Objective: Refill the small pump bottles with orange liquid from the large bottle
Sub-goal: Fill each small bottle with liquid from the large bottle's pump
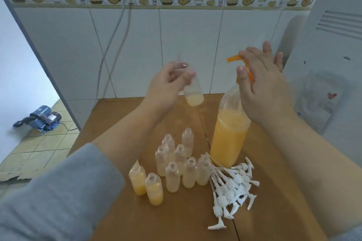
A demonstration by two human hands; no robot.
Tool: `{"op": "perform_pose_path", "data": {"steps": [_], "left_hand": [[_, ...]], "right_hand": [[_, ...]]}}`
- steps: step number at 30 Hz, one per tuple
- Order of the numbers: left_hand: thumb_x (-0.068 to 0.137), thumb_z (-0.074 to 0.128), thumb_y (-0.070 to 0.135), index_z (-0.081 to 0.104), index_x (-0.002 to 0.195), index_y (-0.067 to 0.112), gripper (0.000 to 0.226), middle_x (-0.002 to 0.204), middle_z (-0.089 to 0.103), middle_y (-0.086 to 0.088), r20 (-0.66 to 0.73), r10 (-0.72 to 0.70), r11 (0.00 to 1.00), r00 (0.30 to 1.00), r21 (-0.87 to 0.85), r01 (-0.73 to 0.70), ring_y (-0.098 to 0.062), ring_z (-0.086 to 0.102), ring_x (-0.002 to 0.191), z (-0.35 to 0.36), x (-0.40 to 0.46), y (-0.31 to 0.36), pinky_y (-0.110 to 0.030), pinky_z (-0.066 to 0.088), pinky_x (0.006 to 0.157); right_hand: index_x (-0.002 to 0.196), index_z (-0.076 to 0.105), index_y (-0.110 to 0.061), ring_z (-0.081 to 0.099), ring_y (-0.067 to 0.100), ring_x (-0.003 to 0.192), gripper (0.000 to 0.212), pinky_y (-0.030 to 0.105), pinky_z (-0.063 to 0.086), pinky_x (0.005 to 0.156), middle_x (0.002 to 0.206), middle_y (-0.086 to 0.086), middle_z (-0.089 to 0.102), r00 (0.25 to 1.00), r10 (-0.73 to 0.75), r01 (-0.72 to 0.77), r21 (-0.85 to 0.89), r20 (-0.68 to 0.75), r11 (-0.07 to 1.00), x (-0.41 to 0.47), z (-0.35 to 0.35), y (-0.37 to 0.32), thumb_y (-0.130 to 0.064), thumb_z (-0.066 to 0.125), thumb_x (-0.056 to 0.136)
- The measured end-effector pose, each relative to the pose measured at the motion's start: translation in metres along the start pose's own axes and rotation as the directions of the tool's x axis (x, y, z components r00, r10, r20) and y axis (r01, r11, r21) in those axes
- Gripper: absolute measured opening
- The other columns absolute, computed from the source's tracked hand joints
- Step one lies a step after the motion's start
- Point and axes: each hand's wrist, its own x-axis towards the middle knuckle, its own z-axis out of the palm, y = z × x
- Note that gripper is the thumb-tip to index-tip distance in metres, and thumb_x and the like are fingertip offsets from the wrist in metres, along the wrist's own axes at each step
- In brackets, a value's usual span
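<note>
My left hand holds a small clear bottle in the air by its neck, tilted, with a little pale orange liquid at its bottom. The large bottle stands on the wooden table, over half full of orange liquid. Its orange pump head points left toward the small bottle. My right hand lies over the pump head, fingers mostly straight, thumb at the pump's neck. Several small open bottles stand in a group in front; two at the left hold orange liquid.
A pile of white pump tops lies on the table to the right of the small bottles. A white appliance stands close on the right. A tiled wall is behind. A blue machine sits on the floor at the left.
</note>
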Motion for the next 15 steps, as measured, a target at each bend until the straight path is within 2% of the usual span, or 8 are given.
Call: {"op": "perform_pose_path", "data": {"steps": [2, 4, 7, 12, 15], "left_hand": [[0.092, 0.058, 0.031, 0.054, 0.11, 0.027, 0.019, 0.097, 0.059, -0.003, 0.106, 0.019, 0.972, 0.994, 0.231, -0.044, -0.011, 0.057, 0.083, 0.015, -0.004, 0.0, -0.015, 0.045, 0.068], [0.095, 0.051, 0.036, 0.047, 0.122, 0.026, 0.029, 0.104, 0.055, -0.004, 0.177, 0.002, 0.915, 0.984, 0.397, -0.073, -0.012, 0.055, 0.086, 0.026, -0.005, -0.002, -0.018, 0.043, 0.068], [0.097, 0.047, 0.032, 0.041, 0.133, 0.02, 0.038, 0.111, 0.051, -0.004, 0.232, 0.024, 0.875, 0.972, 0.466, -0.133, -0.014, 0.052, 0.095, 0.036, -0.002, -0.003, -0.019, 0.039, 0.074], [0.098, 0.046, 0.027, 0.037, 0.138, 0.02, 0.042, 0.116, 0.05, 0.005, 0.267, 0.04, 0.854, 0.963, 0.492, -0.172, -0.011, 0.051, 0.099, 0.043, 0.002, 0.004, -0.014, 0.036, 0.077], [0.097, 0.047, 0.029, 0.038, 0.138, 0.021, 0.042, 0.115, 0.051, 0.005, 0.254, 0.068, 0.852, 0.965, 0.488, -0.189, -0.01, 0.052, 0.094, 0.046, 0.006, 0.008, -0.022, 0.039, 0.082]], "right_hand": [[0.136, 0.046, -0.016, 0.015, 0.021, 0.145, 0.041, 0.029, -0.005, 0.115, 0.145, 0.004, 0.042, 1.0, 0.007, -0.007, 0.007, 0.007, 1.0, -0.001, -0.001, 0.002, -0.034, 0.03, 0.102], [0.137, 0.044, -0.016, 0.014, 0.021, 0.145, 0.042, 0.029, -0.005, 0.115, 0.145, 0.003, 0.041, 1.0, 0.013, -0.013, 0.008, 0.021, 1.0, -0.001, -0.002, 0.003, -0.035, 0.029, 0.102], [0.137, 0.044, -0.016, 0.015, 0.022, 0.145, 0.044, 0.023, -0.008, 0.113, 0.144, 0.003, 0.041, 1.0, 0.008, -0.008, 0.012, 0.029, 1.0, 0.0, -0.002, 0.002, -0.036, 0.029, 0.101], [0.138, 0.043, -0.014, 0.016, 0.021, 0.145, 0.045, 0.027, -0.004, 0.115, 0.145, 0.004, 0.041, 0.999, 0.005, -0.006, 0.019, 0.04, 1.0, 0.0, -0.002, 0.001, -0.035, 0.03, 0.1], [0.139, 0.042, -0.014, 0.017, 0.02, 0.145, 0.046, 0.028, -0.004, 0.115, 0.145, 0.005, 0.04, 0.999, 0.0, 0.0, 0.005, 0.039, 1.0, -0.001, -0.002, 0.003, -0.036, 0.029, 0.1]]}}
